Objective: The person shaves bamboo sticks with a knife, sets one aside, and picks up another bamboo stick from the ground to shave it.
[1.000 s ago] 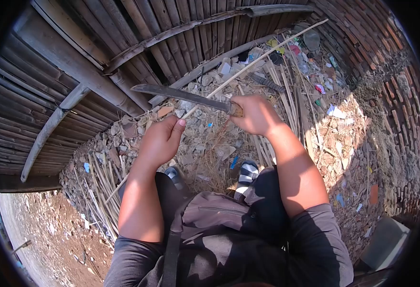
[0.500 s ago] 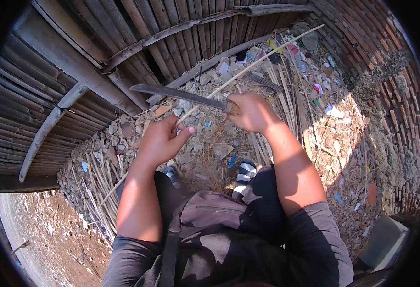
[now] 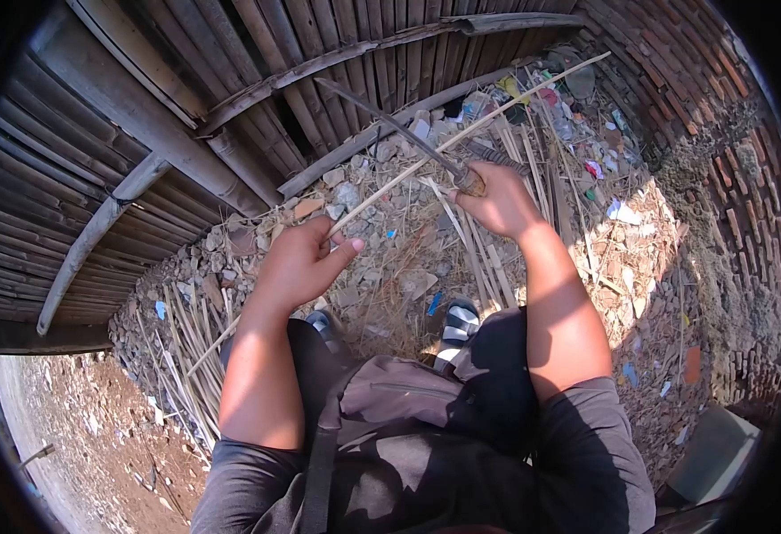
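Note:
My left hand [image 3: 304, 267] is closed round a long, thin bamboo strip [image 3: 506, 109], which slants from under my left forearm up to the far right. A machete [image 3: 390, 123] with a wooden handle is gripped in my right hand [image 3: 500, 200]. Its dark blade points up and to the left and crosses the strip about midway along its upper length. Whether blade and strip touch, I cannot tell. Rubble and dry straw lie on the ground beneath both hands.
A bamboo slat wall [image 3: 79, 222] rises on the left and a brick wall [image 3: 720, 178] on the right. Cut bamboo strips [image 3: 186, 347] are piled at my left, and more strips [image 3: 479, 249] lie before my right foot. Litter is scattered at the far end.
My right hand has moved right and slightly forward along the strip with the machete, whose blade has swung from nearly level to pointing steeply up-left. My left hand stays almost in place.

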Tool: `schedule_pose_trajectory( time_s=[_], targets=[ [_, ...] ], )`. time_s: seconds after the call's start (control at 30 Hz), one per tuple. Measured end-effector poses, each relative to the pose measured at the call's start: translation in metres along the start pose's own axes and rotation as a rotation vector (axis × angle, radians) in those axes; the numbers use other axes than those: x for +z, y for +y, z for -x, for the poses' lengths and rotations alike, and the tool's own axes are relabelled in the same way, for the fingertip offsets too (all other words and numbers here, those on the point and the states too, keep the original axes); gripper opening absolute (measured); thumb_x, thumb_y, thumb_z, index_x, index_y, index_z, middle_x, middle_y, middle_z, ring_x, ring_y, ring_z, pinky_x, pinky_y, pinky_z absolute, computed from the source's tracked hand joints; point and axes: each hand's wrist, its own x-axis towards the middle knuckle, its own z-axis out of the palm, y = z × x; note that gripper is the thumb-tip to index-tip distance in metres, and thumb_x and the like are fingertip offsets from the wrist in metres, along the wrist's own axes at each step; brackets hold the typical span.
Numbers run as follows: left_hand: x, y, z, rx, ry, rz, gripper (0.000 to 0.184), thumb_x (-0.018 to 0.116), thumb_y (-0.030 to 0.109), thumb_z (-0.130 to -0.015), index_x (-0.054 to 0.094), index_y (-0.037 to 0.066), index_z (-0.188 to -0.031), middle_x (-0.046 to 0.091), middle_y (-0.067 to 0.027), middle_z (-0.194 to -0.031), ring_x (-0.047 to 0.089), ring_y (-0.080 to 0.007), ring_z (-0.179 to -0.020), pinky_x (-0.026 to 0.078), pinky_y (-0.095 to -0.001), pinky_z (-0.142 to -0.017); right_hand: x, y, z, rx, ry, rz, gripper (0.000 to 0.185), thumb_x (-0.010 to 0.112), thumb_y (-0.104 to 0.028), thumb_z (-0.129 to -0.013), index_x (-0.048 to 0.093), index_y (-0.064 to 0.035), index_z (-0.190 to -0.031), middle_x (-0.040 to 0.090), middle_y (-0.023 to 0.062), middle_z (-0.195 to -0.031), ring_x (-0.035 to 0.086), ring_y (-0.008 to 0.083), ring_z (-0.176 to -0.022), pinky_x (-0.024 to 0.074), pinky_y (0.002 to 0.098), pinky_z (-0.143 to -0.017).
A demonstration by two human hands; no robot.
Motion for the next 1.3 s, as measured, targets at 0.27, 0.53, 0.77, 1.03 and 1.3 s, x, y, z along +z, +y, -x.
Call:
schedule_pose_trajectory(
  time_s=[0.27,0.53,0.77,1.03,1.3],
  targets=[
    [-0.002,-0.009,0.006,0.011,-0.001,-0.002,0.041,0.079,0.039,-0.095,0.064,0.002,-0.087,0.050,0.0030,-0.066,0.044,-0.0080,-0.064,0.039,-0.0312,-0.057,0.005,-0.006,-0.001,-0.255,-0.100,0.062,0.047,0.083,-0.031,-0.081,0.072,-0.0038,-0.118,0.074,0.0239,-0.105,0.070,0.0438,-0.102,0.0556,0.0487,-0.090],
    [-0.002,-0.003,0.001,-0.014,-0.002,0.028,0.035,0.079,0.036,-0.096,0.067,0.002,-0.094,0.049,0.0043,-0.064,0.044,-0.0071,-0.062,0.038,-0.0299,-0.056,-0.009,0.032,-0.006,0.124,0.124,-0.051,0.062,0.082,-0.035,-0.084,0.067,0.0054,-0.128,0.071,0.0310,-0.116,0.068,0.0452,-0.113,0.0535,0.0467,-0.098],
    [0.005,-0.008,0.002,-0.014,-0.043,0.092,0.034,0.079,0.034,-0.097,0.068,0.003,-0.098,0.051,0.0056,-0.069,0.046,-0.0063,-0.066,0.039,-0.0289,-0.059,0.006,-0.033,0.004,-0.201,-0.219,0.160,0.040,0.082,-0.031,-0.081,0.071,-0.0066,-0.110,0.072,0.0258,-0.101,0.068,0.0477,-0.101,0.0547,0.0519,-0.090],
    [-0.001,-0.009,0.002,0.042,-0.058,0.136,0.036,0.078,0.038,-0.098,0.066,0.004,-0.091,0.054,0.0057,-0.072,0.047,-0.0071,-0.068,0.041,-0.0297,-0.060,0.004,0.022,-0.004,-0.194,0.010,0.007,0.043,0.083,-0.035,-0.081,0.073,-0.0071,-0.112,0.073,0.0240,-0.101,0.070,0.0442,-0.098,0.0550,0.0500,-0.087],
    [0.007,-0.006,0.001,-0.026,-0.094,0.095,0.034,0.077,0.036,-0.098,0.065,0.005,-0.097,0.054,0.0068,-0.073,0.047,-0.0043,-0.067,0.040,-0.0260,-0.058,0.015,-0.028,0.004,-0.255,-0.152,0.201,0.038,0.081,-0.030,-0.082,0.073,-0.0072,-0.111,0.073,0.0209,-0.103,0.069,0.0435,-0.101,0.0555,0.0517,-0.086]
  ],
)
